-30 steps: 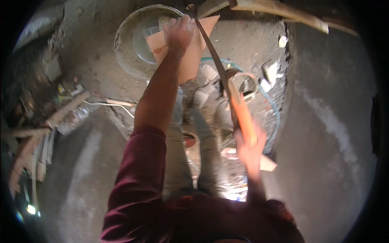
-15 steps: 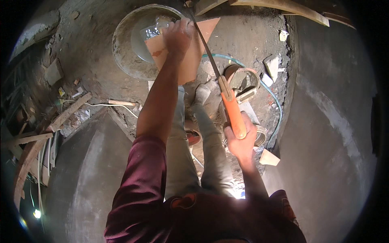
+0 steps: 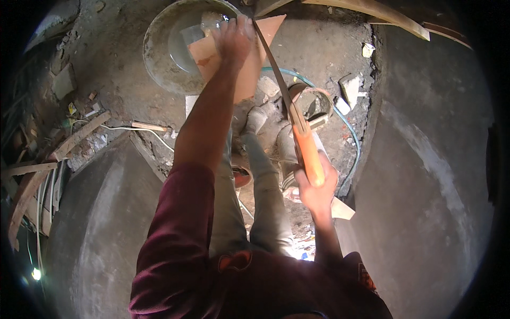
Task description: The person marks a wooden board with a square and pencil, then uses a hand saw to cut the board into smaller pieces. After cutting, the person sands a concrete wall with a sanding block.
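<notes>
My left hand [image 3: 234, 41] is closed on a flat salmon-coloured panel [image 3: 246, 80], its fingers curled over the far edge. My right hand [image 3: 320, 190] grips the orange handle of a handsaw [image 3: 309, 154]. The saw's long dark blade is seen nearly edge-on and reaches away to the far edge of the panel, close by my left fingertips. A pointed corner of the panel shows to the right of the blade. Whether the teeth are in the panel, I cannot tell. Behind the panel lies a wide round tub [image 3: 159, 66] with water and a shiny clear thing in it.
A bucket [image 3: 313, 103] with tools in it stands right of my feet, beside a green-blue hose [image 3: 355, 143]. A salmon offcut [image 3: 342, 209] lies near my right wrist. Wood strips [image 3: 79, 138] and rubble lie at the left. Grey smooth surfaces [image 3: 425, 186] flank both sides.
The view has shifted slightly, so the surroundings sit a little higher and further left. My right hand and the saw handle have moved slightly nearer to me; my left hand keeps its hold.
</notes>
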A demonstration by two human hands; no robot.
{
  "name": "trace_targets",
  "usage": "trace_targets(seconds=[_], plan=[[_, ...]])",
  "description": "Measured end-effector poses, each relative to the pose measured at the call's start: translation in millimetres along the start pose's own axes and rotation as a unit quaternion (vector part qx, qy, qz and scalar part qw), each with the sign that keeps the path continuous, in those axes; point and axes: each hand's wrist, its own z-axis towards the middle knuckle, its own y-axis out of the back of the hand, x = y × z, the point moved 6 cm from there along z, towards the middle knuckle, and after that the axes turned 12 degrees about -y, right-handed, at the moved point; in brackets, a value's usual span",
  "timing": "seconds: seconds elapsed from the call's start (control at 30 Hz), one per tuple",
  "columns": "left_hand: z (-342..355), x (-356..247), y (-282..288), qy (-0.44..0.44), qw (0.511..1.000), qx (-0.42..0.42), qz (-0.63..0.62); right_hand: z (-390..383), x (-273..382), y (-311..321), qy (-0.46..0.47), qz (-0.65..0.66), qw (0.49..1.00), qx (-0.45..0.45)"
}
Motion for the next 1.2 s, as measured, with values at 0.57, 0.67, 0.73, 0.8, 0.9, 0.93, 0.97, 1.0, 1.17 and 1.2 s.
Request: trace_targets(seconds=[0.57, 0.67, 0.73, 0.8, 0.9, 0.93, 0.97, 1.0, 1.17, 1.2], plan=[[20.2, -12.4, 1.6, 0.015, 0.996, 0.09, 0.015, 19.1, 20.8, 13.8, -0.006, 0.002, 1.0, 0.002], [1.1, -3.6, 7.3, -0.003, 0.997, 0.076, 0.015, 0.6, 26.4, 8.6, -0.01, -0.005, 1.0, 0.015], [1.0, -7.5, 9.3, -0.019, 0.997, 0.075, -0.006, -5.3, 27.5, 3.6, -0.007, 0.013, 1.0, -0.004], [5.2, -6.8, 11.0, -0.036, 0.999, 0.035, -0.003, -7.5, 11.3, -4.0, -0.013, 0.03, 0.999, -0.008], [1.7, -6.1, 7.9, -0.029, 0.999, 0.042, -0.002, -2.9, -18.5, -21.7, 0.047, 0.039, 0.998, -0.022], [6.7, -5.5, 6.9, -0.025, 0.999, 0.046, 0.0, -0.3, -12.5, -28.0, 0.072, 0.047, 0.996, -0.002], [8.2, -6.6, 7.9, -0.027, 0.998, 0.05, 0.004, -2.2, -12.9, -21.2, 0.049, 0.029, 0.998, -0.008], [7.7, -7.8, 10.0, -0.03, 0.998, 0.055, 0.008, -9.9, -9.8, -7.1, 0.025, 0.011, 1.0, -0.015], [1.4, -5.5, 12.3, -0.035, 0.998, 0.033, 0.034, -84.0, 1.3, 42.9, 0.018, -0.037, 0.999, -0.004], [2.1, -2.7, 10.8, -0.034, 0.998, 0.043, 0.02, -93.0, 3.1, 44.3, -0.021, 0.008, 1.0, -0.002]])
